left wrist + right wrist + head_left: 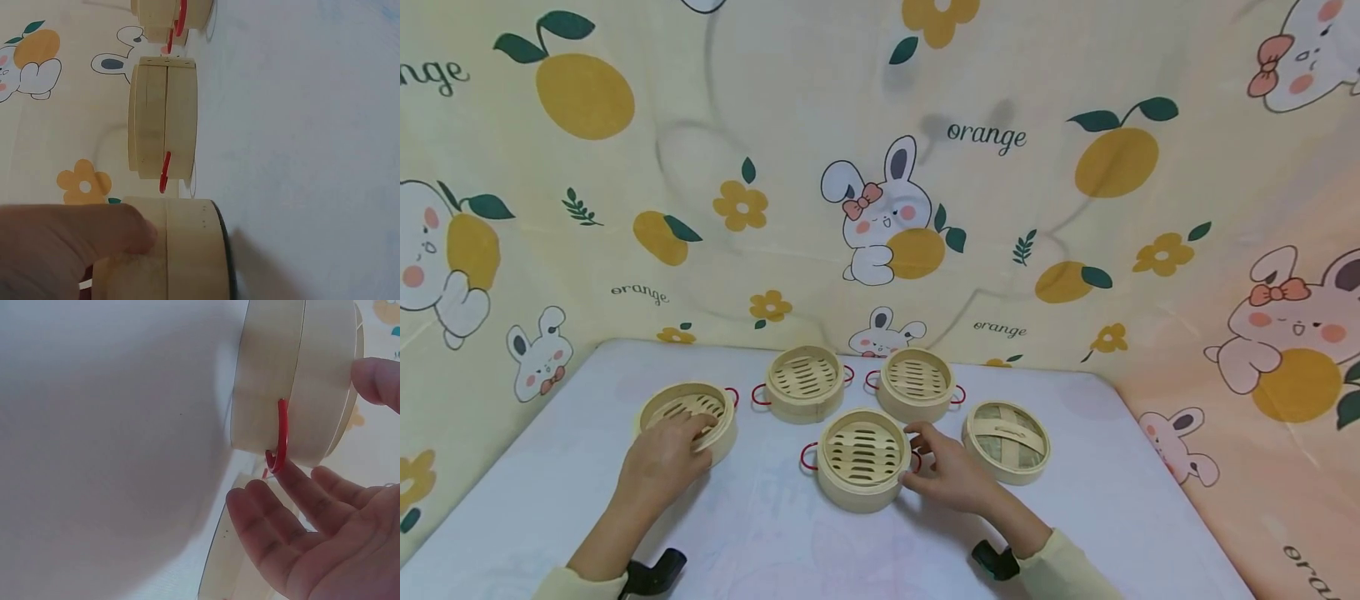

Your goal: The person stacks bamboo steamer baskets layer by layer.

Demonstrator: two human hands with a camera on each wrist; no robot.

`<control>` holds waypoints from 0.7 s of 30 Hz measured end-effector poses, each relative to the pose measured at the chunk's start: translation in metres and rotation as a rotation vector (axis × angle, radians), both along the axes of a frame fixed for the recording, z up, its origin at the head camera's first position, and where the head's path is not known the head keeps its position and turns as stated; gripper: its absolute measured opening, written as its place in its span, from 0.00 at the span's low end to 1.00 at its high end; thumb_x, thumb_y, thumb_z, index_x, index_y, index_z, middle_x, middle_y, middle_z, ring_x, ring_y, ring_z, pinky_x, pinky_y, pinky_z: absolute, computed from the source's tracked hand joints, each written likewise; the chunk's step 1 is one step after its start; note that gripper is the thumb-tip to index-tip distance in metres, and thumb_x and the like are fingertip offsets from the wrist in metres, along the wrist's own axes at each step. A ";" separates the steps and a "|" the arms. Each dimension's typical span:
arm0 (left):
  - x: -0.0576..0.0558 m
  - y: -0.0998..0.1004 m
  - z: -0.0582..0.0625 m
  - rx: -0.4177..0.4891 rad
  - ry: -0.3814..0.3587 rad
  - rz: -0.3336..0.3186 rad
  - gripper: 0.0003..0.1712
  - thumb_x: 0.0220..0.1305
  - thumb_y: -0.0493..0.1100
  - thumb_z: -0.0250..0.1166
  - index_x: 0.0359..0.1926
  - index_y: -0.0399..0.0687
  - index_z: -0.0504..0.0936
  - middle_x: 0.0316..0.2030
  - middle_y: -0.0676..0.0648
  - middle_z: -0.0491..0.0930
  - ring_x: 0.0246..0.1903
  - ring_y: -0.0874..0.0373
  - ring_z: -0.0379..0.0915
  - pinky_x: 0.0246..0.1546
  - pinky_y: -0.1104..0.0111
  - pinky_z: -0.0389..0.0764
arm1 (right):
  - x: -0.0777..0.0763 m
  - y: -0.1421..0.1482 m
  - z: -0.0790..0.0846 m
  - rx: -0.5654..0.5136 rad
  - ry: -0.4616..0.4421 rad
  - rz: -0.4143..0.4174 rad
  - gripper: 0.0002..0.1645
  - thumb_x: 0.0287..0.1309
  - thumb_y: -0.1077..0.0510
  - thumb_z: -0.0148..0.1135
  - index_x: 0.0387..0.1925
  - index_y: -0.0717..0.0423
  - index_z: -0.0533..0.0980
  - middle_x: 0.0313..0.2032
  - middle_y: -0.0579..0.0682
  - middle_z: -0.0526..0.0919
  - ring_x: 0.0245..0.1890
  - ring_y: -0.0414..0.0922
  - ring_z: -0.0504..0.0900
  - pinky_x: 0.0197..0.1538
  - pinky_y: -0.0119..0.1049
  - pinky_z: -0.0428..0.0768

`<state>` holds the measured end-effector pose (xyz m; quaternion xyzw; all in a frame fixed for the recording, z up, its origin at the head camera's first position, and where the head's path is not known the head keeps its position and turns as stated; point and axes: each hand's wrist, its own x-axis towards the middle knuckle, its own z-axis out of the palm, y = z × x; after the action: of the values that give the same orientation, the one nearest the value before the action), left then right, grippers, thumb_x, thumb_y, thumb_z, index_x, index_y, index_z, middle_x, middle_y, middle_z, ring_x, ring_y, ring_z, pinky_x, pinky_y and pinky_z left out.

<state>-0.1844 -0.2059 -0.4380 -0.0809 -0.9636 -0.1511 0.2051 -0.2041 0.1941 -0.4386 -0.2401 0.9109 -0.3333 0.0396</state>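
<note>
My left hand (662, 462) grips a round bamboo steamer basket (726, 435) at the left, its fingers over the rim onto the slatted base. In the left wrist view the thumb presses the outer wall of this steamer basket (197, 256). Beside the front middle steamer basket (860, 493) is my right hand (955, 475), fingers spread and relaxed. In the right wrist view its thumb is right at the rim of that steamer basket (319, 381). The other fingertips lie around its red handle (282, 431), not closed on it.
Two more steamer baskets with red handles stand behind, one at back left (805, 408) and one at back right (917, 408). A woven bamboo lid (1009, 433) sits on the right, close to my right hand. A patterned cloth backdrop (790, 125) rises behind the white table (775, 542).
</note>
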 end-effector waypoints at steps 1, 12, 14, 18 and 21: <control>0.000 0.000 0.000 -0.004 0.013 0.005 0.19 0.40 0.34 0.66 0.40 0.45 0.85 0.33 0.43 0.84 0.36 0.44 0.80 0.35 0.51 0.77 | 0.000 0.000 0.000 0.001 -0.003 -0.003 0.37 0.52 0.49 0.69 0.61 0.55 0.66 0.43 0.45 0.82 0.45 0.44 0.80 0.39 0.32 0.76; -0.003 0.001 0.002 -0.067 0.158 0.012 0.19 0.42 0.33 0.66 0.41 0.44 0.84 0.32 0.40 0.82 0.31 0.40 0.77 0.30 0.50 0.75 | -0.001 -0.002 0.005 0.027 0.032 -0.014 0.37 0.51 0.48 0.69 0.61 0.53 0.67 0.45 0.46 0.82 0.48 0.44 0.79 0.47 0.41 0.77; -0.003 0.001 0.005 -0.070 0.165 0.011 0.19 0.43 0.34 0.66 0.42 0.44 0.84 0.33 0.40 0.82 0.30 0.40 0.76 0.29 0.50 0.74 | -0.001 -0.002 0.005 0.034 0.038 -0.025 0.38 0.51 0.47 0.69 0.61 0.53 0.67 0.45 0.45 0.82 0.49 0.44 0.78 0.50 0.44 0.77; -0.004 -0.001 0.007 -0.072 0.238 -0.033 0.19 0.42 0.34 0.66 0.41 0.44 0.84 0.31 0.41 0.82 0.28 0.42 0.74 0.26 0.52 0.73 | -0.001 -0.001 0.005 0.036 0.036 -0.026 0.38 0.49 0.48 0.70 0.61 0.52 0.67 0.46 0.46 0.82 0.49 0.46 0.78 0.51 0.46 0.76; -0.004 -0.001 0.006 -0.080 0.322 -0.092 0.19 0.39 0.34 0.68 0.40 0.45 0.84 0.27 0.44 0.80 0.25 0.45 0.72 0.22 0.56 0.71 | 0.000 0.000 0.003 0.037 0.031 -0.015 0.39 0.47 0.49 0.71 0.60 0.52 0.67 0.46 0.46 0.82 0.49 0.47 0.79 0.52 0.47 0.77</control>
<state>-0.1883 -0.2071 -0.4318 -0.1562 -0.9187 -0.1071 0.3465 -0.2039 0.1941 -0.4357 -0.2375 0.9192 -0.3128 0.0271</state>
